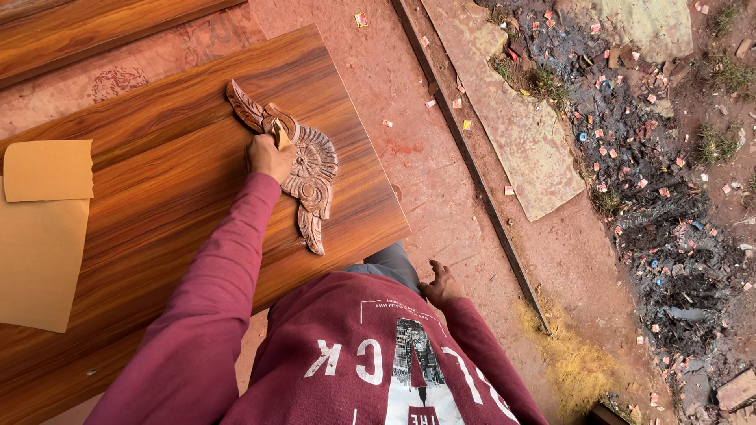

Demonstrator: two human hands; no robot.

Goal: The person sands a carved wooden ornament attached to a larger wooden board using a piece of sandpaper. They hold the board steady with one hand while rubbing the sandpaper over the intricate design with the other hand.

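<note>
Carved wooden ornament (309,169) lying flat on a striped board (181,181), centre-left of frame. Left hand (270,155) closes on a folded scrap of sandpaper (281,135), pressing it onto the carving. Right hand (441,285), fingers loosely spread, hangs at lower centre. Tan sandpaper sheets (43,228) rest at far left.

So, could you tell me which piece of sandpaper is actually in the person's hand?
The small folded scrap pinched in the left hand, pressed on the carved wooden ornament. The two larger tan sheets lie flat at the board's far left edge, untouched.
</note>
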